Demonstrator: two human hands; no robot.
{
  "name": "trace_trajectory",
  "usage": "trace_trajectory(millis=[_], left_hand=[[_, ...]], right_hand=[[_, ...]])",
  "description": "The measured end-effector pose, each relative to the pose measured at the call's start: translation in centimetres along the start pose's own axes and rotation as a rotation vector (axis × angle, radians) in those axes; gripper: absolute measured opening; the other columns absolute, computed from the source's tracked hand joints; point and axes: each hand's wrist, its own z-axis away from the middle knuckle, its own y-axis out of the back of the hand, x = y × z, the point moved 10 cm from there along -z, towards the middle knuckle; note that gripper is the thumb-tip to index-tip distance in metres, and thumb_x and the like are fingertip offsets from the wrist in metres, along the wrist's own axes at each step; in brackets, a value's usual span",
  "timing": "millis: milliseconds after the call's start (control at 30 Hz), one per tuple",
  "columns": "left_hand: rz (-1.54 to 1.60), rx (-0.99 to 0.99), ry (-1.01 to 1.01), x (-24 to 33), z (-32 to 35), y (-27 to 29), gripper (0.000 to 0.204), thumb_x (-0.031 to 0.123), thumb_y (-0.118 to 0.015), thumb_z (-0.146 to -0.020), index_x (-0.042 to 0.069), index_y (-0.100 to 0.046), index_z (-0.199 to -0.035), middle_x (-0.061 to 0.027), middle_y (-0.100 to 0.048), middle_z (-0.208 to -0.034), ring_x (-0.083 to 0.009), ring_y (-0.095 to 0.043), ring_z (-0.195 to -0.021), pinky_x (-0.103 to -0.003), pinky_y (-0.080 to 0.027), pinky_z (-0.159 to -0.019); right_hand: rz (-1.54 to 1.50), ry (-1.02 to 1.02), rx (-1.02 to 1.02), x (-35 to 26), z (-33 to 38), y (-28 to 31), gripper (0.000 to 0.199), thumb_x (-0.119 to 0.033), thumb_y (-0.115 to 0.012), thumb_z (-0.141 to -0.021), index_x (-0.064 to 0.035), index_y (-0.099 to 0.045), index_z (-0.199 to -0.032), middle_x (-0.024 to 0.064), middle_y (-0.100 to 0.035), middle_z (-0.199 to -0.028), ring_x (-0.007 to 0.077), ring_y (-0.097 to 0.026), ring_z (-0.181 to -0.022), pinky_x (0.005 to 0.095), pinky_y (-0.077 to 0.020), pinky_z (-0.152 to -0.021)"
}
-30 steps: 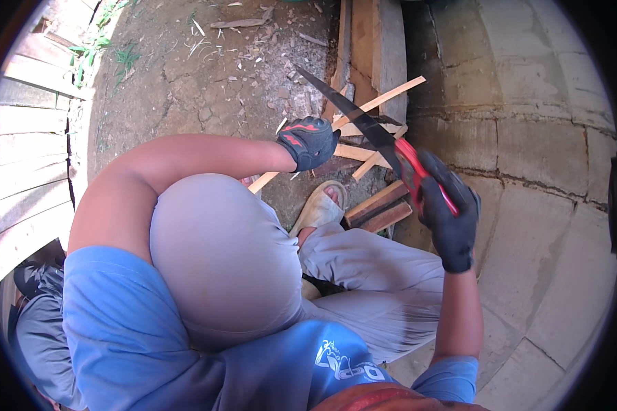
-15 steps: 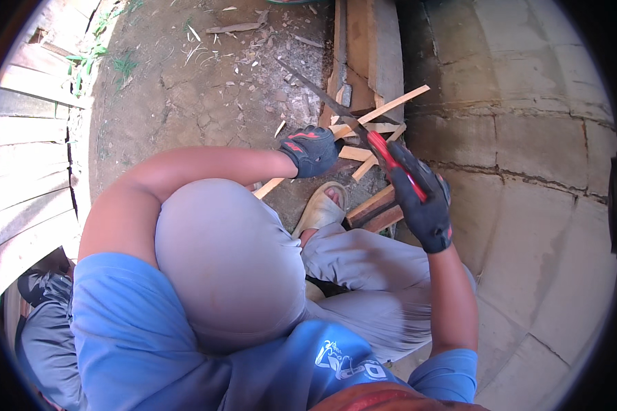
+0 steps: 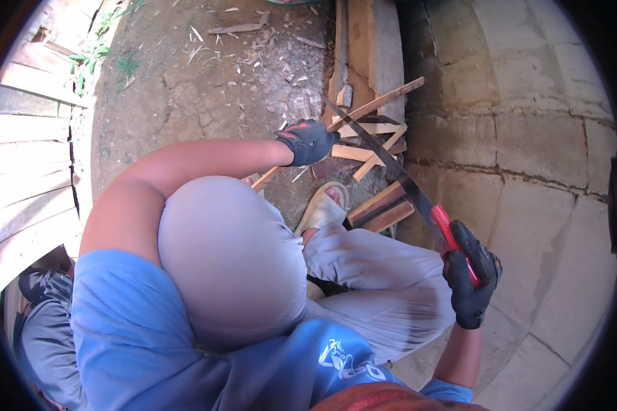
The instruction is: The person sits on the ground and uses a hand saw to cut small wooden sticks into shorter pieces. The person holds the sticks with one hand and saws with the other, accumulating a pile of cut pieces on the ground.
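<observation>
My left hand [image 3: 307, 142], in a black glove with red marks, is closed around a thin wooden strip [image 3: 389, 98]. The strip runs from beside my raised knee, through the fist, out to the upper right. In my right hand [image 3: 473, 279], also gloved in black, is the red handle of a handsaw [image 3: 399, 172]. Its long dark blade slants to the upper left and crosses the strip near its tip, just past my left fist. Whether the teeth touch the wood I cannot tell. Several short pale wood pieces [image 3: 353, 153] lie crossed under the blade.
Reddish wood blocks [image 3: 380, 209] lie beside my sandalled foot [image 3: 324, 207]. Long boards [image 3: 363, 48] stretch away along the block wall [image 3: 521, 137] on the right. Chips and shavings litter the dirt ground [image 3: 206, 103]. Planks [image 3: 34, 164] line the left, and another person's clothed leg [image 3: 48, 342] shows behind.
My right hand has pulled the saw back toward the lower right, so the blade's tip now sits close to the strip. My left hand and the strip have shifted slightly upward.
</observation>
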Motion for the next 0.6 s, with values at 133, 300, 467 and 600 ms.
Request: trace_trajectory(millis=[133, 300, 467, 600], left_hand=[[-0.02, 0.01, 0.052, -2.0, -0.5, 0.7, 0.051, 0.041, -0.044, -0.11, -0.001, -0.073, -0.114, -0.0289, -0.073, -0.094, -0.0476, -0.071, -0.086, -0.057, -0.053, -0.079], [-0.015, 0.056, 0.1, -2.8, -0.2, 2.2, 0.056, 0.046, -0.047, -0.108, -0.004, -0.073, -0.108, -0.0315, -0.073, -0.096, -0.0483, -0.071, -0.086, -0.057, -0.053, -0.078], [0.03, 0.151, 0.219, -3.0, 0.8, 3.4, 0.057, 0.047, -0.047, -0.108, -0.004, -0.073, -0.106, -0.0329, -0.072, -0.096, -0.0483, -0.073, -0.092, -0.056, -0.054, -0.079], [0.061, 0.126, 0.221, -4.2, -0.1, 3.0, 0.057, 0.048, -0.049, -0.106, -0.004, -0.074, -0.104, -0.0324, -0.073, -0.097, -0.0503, -0.072, -0.094, -0.056, -0.054, -0.081]], right_hand=[[-0.123, -0.099, 0.054, 0.5, -1.7, -1.1, 0.033, -0.005, -0.068, -0.096, 0.0003, -0.076, -0.127, 0.0176, -0.08, -0.116, 0.0222, -0.078, -0.089, 0.0353, -0.0589, -0.085], [-0.11, -0.049, 0.015, -0.3, -2.4, -2.1, 0.032, -0.005, -0.068, -0.098, -0.0005, -0.075, -0.129, 0.017, -0.08, -0.117, 0.018, -0.076, -0.086, 0.0337, -0.0578, -0.083], [-0.192, -0.056, -0.007, 0.6, -1.0, -3.3, 0.035, -0.002, -0.07, -0.097, -0.0011, -0.074, -0.132, 0.0182, -0.079, -0.121, 0.0253, -0.079, -0.1, 0.0359, -0.0592, -0.09], [-0.238, -0.027, 0.013, 0.9, -0.1, -6.0, 0.036, -0.002, -0.07, -0.097, -0.0021, -0.073, -0.133, 0.0185, -0.078, -0.123, 0.0279, -0.079, -0.103, 0.0378, -0.0605, -0.09]])
